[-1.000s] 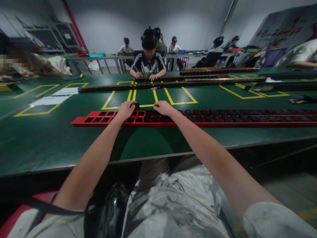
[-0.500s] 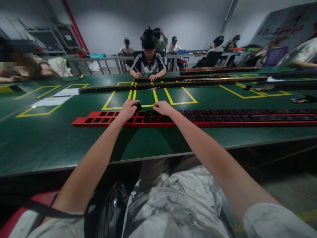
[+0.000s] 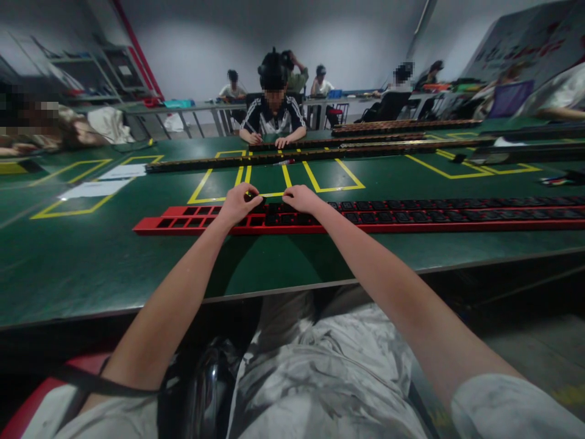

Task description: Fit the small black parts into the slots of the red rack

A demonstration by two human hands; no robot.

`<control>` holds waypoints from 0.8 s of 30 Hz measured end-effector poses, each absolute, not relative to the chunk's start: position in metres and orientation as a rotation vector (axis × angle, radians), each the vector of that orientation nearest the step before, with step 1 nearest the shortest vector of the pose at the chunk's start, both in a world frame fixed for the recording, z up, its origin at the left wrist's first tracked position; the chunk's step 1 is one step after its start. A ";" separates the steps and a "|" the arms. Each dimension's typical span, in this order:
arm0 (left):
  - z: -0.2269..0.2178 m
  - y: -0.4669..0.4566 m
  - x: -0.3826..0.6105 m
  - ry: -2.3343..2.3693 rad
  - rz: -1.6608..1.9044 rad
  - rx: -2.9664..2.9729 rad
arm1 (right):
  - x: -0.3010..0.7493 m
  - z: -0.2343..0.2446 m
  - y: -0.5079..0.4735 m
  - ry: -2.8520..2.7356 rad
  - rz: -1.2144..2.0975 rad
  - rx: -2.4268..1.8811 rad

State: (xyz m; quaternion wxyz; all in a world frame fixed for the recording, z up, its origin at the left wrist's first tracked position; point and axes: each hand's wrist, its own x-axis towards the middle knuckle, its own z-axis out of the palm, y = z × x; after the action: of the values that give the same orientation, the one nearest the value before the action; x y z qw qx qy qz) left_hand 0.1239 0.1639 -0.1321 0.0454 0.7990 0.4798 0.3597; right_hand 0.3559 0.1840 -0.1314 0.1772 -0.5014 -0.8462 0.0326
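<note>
A long red frame with two rows of square openings lies across the green table before me. Its left openings are bare, while black square pieces fill those to the right. Above the border between the two, my left hand pinches a small black piece, mostly hidden by the fingers. My right hand rests at the back row of the frame, its fingers curled together. Whatever lies under those fingertips is hidden.
Dark long strips lie across the table beyond the frame, near white papers and yellow tape outlines. Opposite me a person leans over the table, writing. Other people sit at tables behind. The table's front edge runs close to my lap.
My left hand has turned and its thumb has come round to the right, covering more of the black piece. My right hand has stayed almost in place.
</note>
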 end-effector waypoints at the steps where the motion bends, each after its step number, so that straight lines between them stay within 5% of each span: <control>1: -0.132 0.163 0.124 1.476 1.083 2.427 | 0.356 -0.132 0.184 -2.394 0.092 -1.420; 24: -0.134 0.164 0.127 1.403 0.994 2.375 | 0.356 -0.131 0.183 -2.385 0.104 -1.471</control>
State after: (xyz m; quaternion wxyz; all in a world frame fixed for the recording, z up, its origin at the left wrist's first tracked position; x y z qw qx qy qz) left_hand 0.1275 0.1636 -0.1339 0.1045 0.8056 0.4759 0.3371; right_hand 0.3559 0.1827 -0.1310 0.1679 -0.5171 -0.8385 0.0365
